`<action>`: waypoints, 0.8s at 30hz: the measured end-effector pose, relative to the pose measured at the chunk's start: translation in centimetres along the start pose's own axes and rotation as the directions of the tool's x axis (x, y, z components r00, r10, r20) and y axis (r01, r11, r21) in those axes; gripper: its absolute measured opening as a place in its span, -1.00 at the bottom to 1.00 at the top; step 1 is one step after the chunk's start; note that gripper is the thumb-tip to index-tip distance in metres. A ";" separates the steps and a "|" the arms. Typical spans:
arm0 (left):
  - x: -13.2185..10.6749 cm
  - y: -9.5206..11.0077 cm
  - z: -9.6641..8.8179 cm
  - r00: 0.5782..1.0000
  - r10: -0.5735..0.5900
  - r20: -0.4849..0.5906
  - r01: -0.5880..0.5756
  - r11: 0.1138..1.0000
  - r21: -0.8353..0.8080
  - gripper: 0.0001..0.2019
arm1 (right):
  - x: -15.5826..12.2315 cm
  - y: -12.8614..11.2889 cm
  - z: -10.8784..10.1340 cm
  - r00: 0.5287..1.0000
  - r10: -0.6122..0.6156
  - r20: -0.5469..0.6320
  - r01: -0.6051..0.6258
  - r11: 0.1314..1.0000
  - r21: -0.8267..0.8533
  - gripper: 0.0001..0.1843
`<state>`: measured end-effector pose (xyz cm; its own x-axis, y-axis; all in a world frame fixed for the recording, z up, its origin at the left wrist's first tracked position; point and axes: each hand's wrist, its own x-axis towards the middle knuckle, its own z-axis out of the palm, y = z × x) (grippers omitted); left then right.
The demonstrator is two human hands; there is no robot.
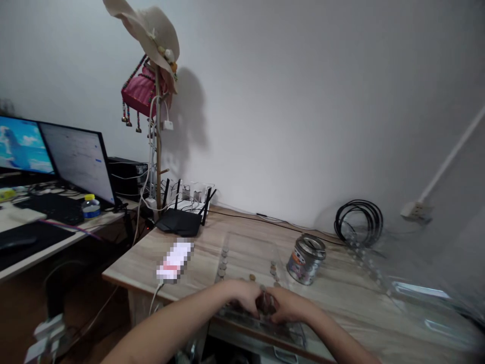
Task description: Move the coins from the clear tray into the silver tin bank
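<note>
My left hand (244, 297) and my right hand (288, 305) meet at the near part of a clear plastic tray (248, 245) on the table. The fingers of both are curled inward, close together, around something small and dark that I cannot make out. Small round pieces, which look like coins (223, 265), sit in a row along the tray's left side. More of them (273, 268) stand on its right side, and a single brownish one (252, 277) lies just beyond my hands. Right of the tray stands a metal tin (306, 259) with a slot in its lid.
A lit phone (175, 260) on a cable lies at the left, below a black router (180, 221). Coiled black cable (359, 222) leans on the wall; clear plastic (420, 289) lies at right. Monitors (78, 162) and a hat stand (158, 151) are left.
</note>
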<state>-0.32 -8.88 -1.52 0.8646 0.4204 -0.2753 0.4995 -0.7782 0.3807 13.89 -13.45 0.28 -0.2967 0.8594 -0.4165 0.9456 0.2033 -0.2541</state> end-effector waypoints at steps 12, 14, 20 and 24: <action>-1.0 0.7 -0.5 0.998 0.009 0.063 -0.005 0.998 -0.067 -0.76 | -0.8 -1.0 -0.8 0.994 0.046 0.100 -0.037 0.995 -0.094 -0.66; -0.7 0.0 -0.3 0.996 0.041 0.082 -0.028 0.987 -0.159 -0.75 | -0.7 -0.7 -1.2 0.991 0.045 0.130 -0.029 0.992 -0.124 -0.69; -0.5 -1.0 0.1 0.997 0.038 0.068 -0.021 0.971 -0.239 -0.90 | -0.4 0.4 -0.7 0.993 0.054 0.109 -0.032 0.980 -0.196 -0.74; -0.9 -0.9 -0.1 0.997 0.017 0.069 0.000 0.973 -0.233 -0.89 | 0.3 0.4 0.1 0.988 0.102 0.116 -0.074 0.973 -0.219 -0.83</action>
<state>-1.55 -8.51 -1.50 0.8670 0.3743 -0.3290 0.4984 -0.6482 0.5757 14.16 -13.16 -0.02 -0.2125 0.8153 -0.5387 0.9712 0.2368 -0.0246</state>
